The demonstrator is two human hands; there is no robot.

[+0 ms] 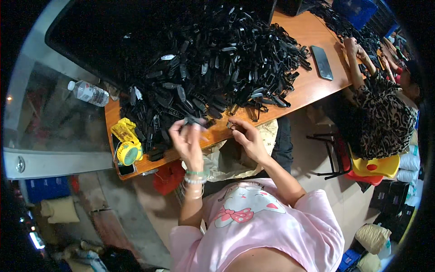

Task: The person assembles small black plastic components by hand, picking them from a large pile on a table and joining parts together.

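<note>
The black plastic clip (194,120) in my left hand (186,140) is small, dark and slim, held above the near edge of the wooden table (312,81), just in front of the big pile of black clips (217,59). Its long axis runs roughly left to right. My left fingers are pinched closed on it. My right hand (248,138) curls around a second small piece (231,125), fingertips closed on it.

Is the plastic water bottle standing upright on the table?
No, the water bottle lies on its side beyond the table's left end, not standing on it.
</note>
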